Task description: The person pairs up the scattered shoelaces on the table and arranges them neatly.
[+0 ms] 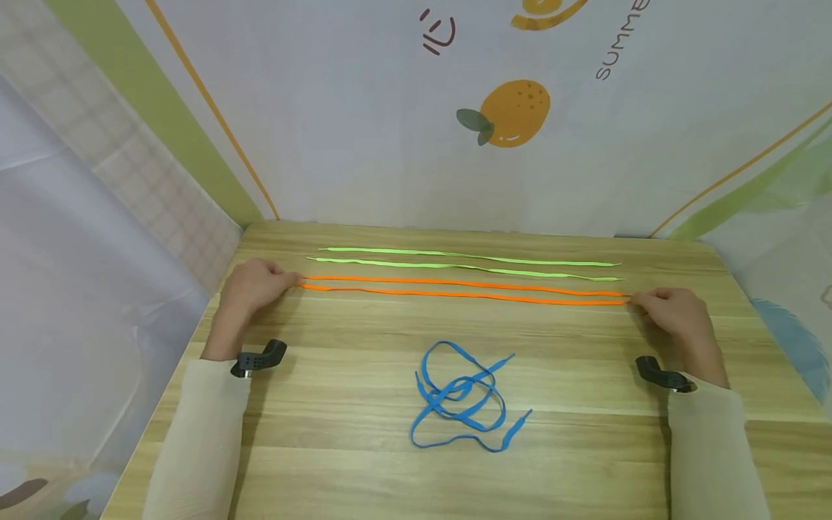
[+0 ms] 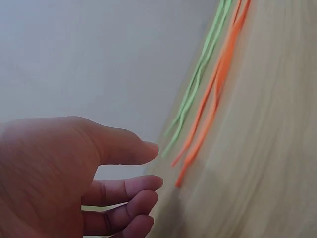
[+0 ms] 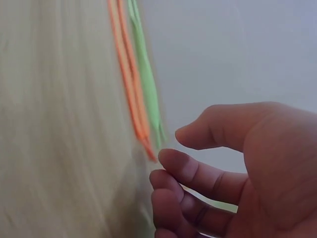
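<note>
Two orange shoelaces (image 1: 455,283) lie straight and nearly parallel across the table. My left hand (image 1: 253,289) is at their left ends. In the left wrist view, a gap shows between thumb and fingers, and the orange lace tips (image 2: 182,176) lie just past the fingertips. At the opposite ends is my right hand (image 1: 676,310). Its thumb and bent index finger stand apart in the right wrist view, close beside the orange tips (image 3: 150,152), with nothing between them. Behind the orange pair, two light green shoelaces (image 1: 403,264) run alongside, also straight.
A loosely looped blue shoelace (image 1: 513,433) lies nearer the front of the wooden table (image 1: 338,462). A printed cloth (image 1: 364,144) hangs along the table's back edge. Each wrist carries a small black camera mount (image 1: 260,357).
</note>
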